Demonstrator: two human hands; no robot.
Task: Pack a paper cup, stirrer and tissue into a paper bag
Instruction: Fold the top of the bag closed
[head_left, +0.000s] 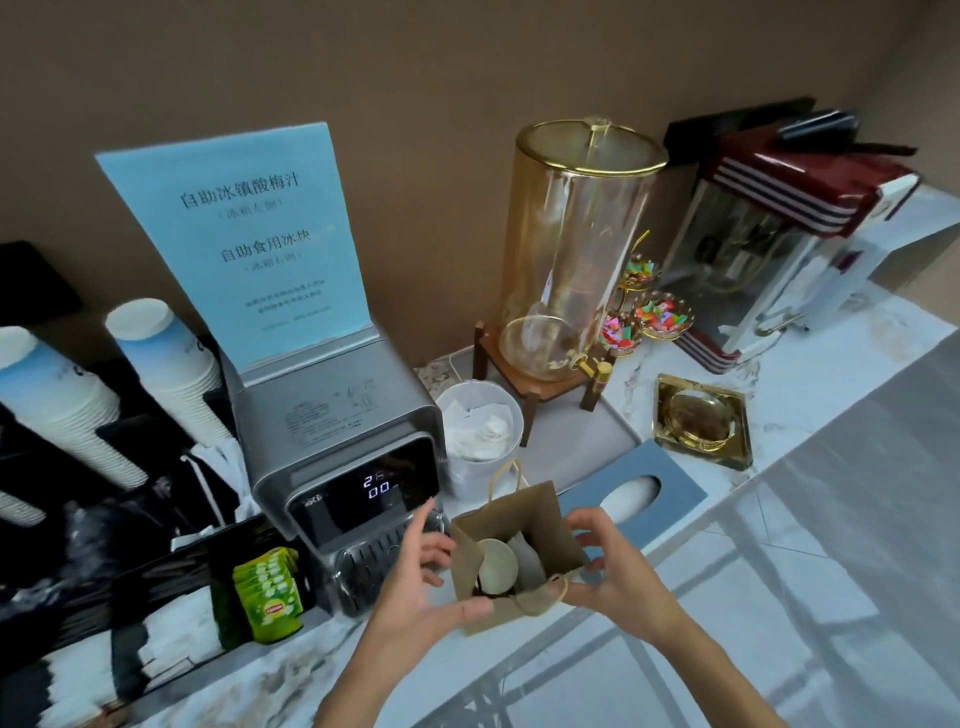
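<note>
Bag (511, 551) upright before dispenser (337, 447), mouth open; cup (497, 566) and tissue (527, 558) inside, stirrer unseen. Left hand (415, 582), right hand (608, 566) grip bag's 2 sides. We judge bag light, crushable: hold by handles.

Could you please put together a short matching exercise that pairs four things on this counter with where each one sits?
Things:
1. paper cup
2. tissue box
3. green tea packets
4. blue sign

Places:
A. on top of the water dispenser
B. inside the paper bag
C. right of the bag, behind the right hand
D. left of the dispenser, in a black tray

Pairs: 1-B, 2-C, 3-D, 4-A
</note>
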